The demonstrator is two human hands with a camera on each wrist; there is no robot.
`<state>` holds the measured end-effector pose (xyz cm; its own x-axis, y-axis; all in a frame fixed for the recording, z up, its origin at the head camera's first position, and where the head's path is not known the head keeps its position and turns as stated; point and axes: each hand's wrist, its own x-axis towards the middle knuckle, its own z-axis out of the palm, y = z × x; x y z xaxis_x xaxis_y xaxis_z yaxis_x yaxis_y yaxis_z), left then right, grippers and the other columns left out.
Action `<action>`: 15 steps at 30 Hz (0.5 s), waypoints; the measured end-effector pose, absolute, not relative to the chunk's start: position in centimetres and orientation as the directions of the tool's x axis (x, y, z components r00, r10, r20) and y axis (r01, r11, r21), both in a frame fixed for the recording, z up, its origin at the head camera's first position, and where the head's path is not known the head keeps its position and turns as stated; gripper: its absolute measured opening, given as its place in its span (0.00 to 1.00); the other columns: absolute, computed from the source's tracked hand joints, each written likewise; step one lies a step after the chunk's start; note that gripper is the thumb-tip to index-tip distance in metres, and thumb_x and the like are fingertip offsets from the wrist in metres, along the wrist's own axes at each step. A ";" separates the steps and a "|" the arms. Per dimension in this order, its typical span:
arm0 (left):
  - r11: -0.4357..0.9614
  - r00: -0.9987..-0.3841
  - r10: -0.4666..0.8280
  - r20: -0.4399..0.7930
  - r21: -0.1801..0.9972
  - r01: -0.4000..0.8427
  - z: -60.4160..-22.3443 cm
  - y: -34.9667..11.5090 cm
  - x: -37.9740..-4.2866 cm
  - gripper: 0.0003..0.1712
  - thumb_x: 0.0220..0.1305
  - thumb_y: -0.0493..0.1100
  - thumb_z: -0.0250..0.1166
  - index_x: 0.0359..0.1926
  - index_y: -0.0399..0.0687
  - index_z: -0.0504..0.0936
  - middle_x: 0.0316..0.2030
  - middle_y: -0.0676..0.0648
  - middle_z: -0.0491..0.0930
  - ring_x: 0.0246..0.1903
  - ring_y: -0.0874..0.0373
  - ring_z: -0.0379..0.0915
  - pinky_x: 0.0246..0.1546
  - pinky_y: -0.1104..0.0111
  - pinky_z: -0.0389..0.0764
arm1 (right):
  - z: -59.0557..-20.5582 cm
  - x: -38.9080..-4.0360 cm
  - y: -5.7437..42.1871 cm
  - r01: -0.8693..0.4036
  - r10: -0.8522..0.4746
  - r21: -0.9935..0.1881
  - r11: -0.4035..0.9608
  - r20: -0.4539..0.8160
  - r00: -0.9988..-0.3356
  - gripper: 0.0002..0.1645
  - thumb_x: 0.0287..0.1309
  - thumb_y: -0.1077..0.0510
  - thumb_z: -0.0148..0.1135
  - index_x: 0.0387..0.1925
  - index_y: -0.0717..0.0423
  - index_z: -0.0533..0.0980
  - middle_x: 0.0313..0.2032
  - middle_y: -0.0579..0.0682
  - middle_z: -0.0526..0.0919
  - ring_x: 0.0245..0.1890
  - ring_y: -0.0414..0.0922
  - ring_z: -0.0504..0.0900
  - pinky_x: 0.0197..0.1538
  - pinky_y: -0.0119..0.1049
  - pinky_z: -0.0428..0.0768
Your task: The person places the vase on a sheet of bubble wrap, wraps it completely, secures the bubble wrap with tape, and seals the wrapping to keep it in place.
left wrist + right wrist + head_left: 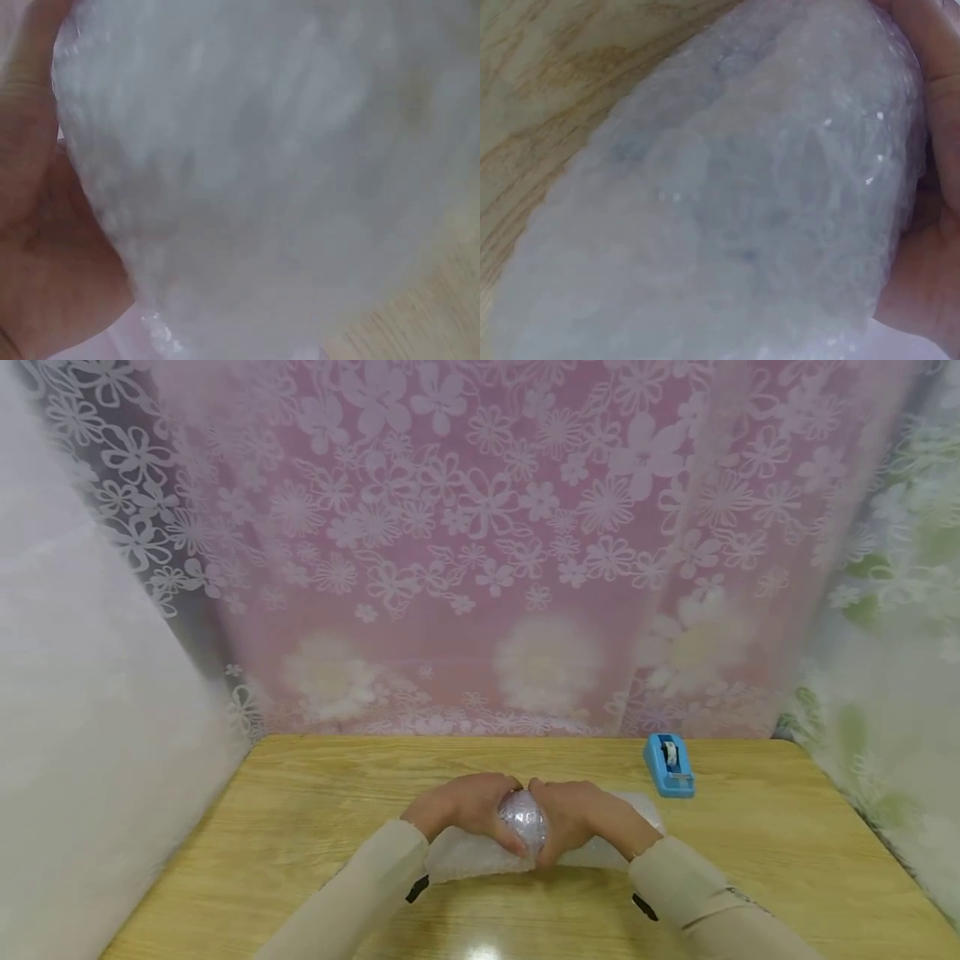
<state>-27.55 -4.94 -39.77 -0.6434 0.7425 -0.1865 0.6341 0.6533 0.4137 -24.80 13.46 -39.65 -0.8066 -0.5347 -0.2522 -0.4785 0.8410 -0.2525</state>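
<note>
- Clear, whitish plastic: a piece of bubble wrap is between the two hands, over the near-middle part of the table; its long axis runs left to right across the person's front, with a flap out past each hand, the right flap reaching slightly farther from the body.
- Neither hand is nearer to it; the left hand grips it from the left and the right hand from the right, fingers curved round the middle, the two hands nearly meeting at their far edges.
- Between the hands the wrap bulges up, rounded and shiny, with bright glints; whether something lies inside cannot be told.
- In the wrist views the wrap looks cloudy and bubbled, thick along its edge; the left view is blurred; whether its underside rests on the wood cannot be told.
- Cream sleeves cover both forearms; a dark strap end hangs below each cuff.
- Beyond the right hand and further right, well apart from it, a blue tape dispenser stands near the table's far edge, a roll of tape in it.
- Behind the table hangs a pink curtain with white flowers; paler cloth hangs at both sides.
</note>
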 end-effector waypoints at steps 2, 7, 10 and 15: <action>0.654 -0.646 0.743 -0.172 0.392 0.648 -39.8 -4.8 -27.2 0.36 0.44 0.61 0.75 0.52 0.50 0.75 0.36 0.61 0.75 0.33 0.67 0.71 0.34 0.74 0.74 | -39.6 -24.8 13.5 -0.467 -0.530 -0.268 0.843 -0.263 -0.806 0.45 0.25 0.42 0.80 0.45 0.54 0.67 0.32 0.43 0.75 0.30 0.41 0.75 0.34 0.40 0.76; 0.697 -0.685 0.714 -0.143 0.237 0.677 -39.6 -4.4 -25.8 0.38 0.44 0.62 0.74 0.52 0.50 0.72 0.36 0.58 0.74 0.34 0.65 0.71 0.34 0.71 0.75 | -39.6 -25.2 13.5 -0.453 -0.523 -0.278 0.847 -0.287 -0.803 0.45 0.28 0.42 0.80 0.46 0.54 0.66 0.32 0.43 0.75 0.30 0.42 0.76 0.35 0.41 0.77; 0.731 -0.722 0.682 -0.119 0.087 0.677 -39.3 -3.8 -24.9 0.45 0.45 0.65 0.72 0.59 0.46 0.69 0.44 0.54 0.75 0.42 0.60 0.73 0.42 0.66 0.75 | -39.6 -25.5 13.5 -0.438 -0.515 -0.286 0.852 -0.311 -0.799 0.46 0.28 0.42 0.80 0.48 0.54 0.66 0.33 0.44 0.75 0.31 0.42 0.76 0.36 0.42 0.76; 0.785 -0.789 0.607 -0.099 -0.082 0.614 -39.4 -2.9 -23.5 0.57 0.43 0.73 0.67 0.65 0.42 0.63 0.55 0.47 0.73 0.53 0.53 0.70 0.51 0.60 0.72 | -39.4 -25.9 13.4 -0.424 -0.504 -0.283 0.860 -0.353 -0.788 0.47 0.31 0.43 0.79 0.50 0.56 0.65 0.33 0.45 0.75 0.32 0.43 0.75 0.37 0.43 0.76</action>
<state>-23.48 -2.87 -39.45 -0.7886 0.6070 -0.0986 0.6143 0.7848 -0.0815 -25.92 13.42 -39.44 -0.7879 -0.5044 -0.3534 -0.4239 0.8604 -0.2828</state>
